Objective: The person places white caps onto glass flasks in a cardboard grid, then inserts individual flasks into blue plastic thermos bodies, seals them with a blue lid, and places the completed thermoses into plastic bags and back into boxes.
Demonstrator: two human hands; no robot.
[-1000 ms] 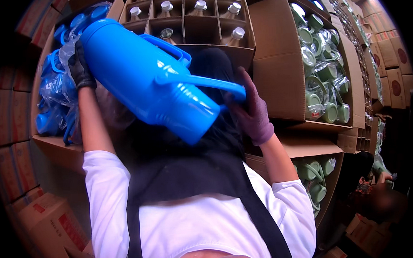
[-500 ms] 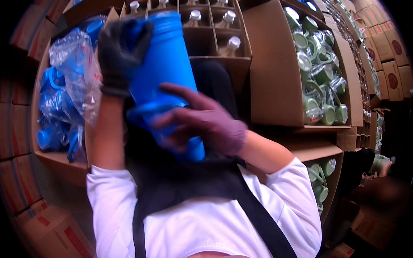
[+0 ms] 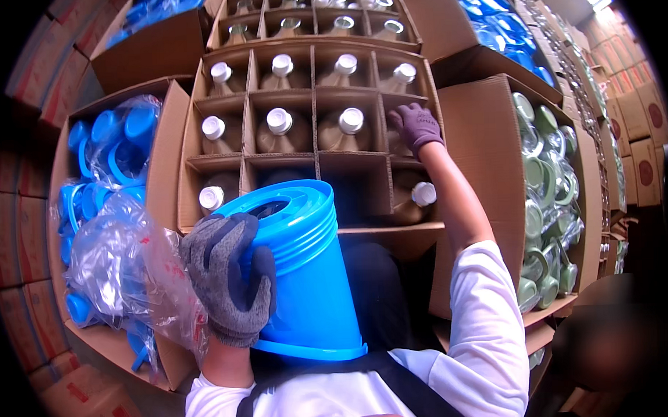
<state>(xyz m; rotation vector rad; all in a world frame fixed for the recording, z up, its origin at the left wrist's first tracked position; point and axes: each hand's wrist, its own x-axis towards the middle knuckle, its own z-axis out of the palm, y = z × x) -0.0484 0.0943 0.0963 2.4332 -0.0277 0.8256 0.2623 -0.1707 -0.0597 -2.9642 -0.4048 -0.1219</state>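
My left hand (image 3: 230,278), in a grey and black glove, is closed around the upper side of a blue cylindrical plastic casing (image 3: 311,290). The casing stands tilted over my lap, with a grooved collar, a dark opening at the top and a wide flange at the bottom. Out to the right, my right hand (image 3: 417,126), gloved in purple, is curled over a bottle (image 3: 398,145) in the right column of a divided carton (image 3: 354,164). The hand hides that bottle's top. Neighbouring compartments hold clear bottles with white caps (image 3: 351,120).
At left, a carton (image 3: 172,152) contains blue handled parts (image 3: 141,125) and crumpled clear plastic bags (image 3: 118,242). At right, another carton (image 3: 480,181) is filled with green handled parts (image 3: 542,172). Farther back stand more bottles (image 3: 342,23) and blue pieces (image 3: 501,30).
My right hand has left the casing and reached forward right into the divided carton. My left hand has lowered the casing toward me, its top now facing up. The view has shifted forward.
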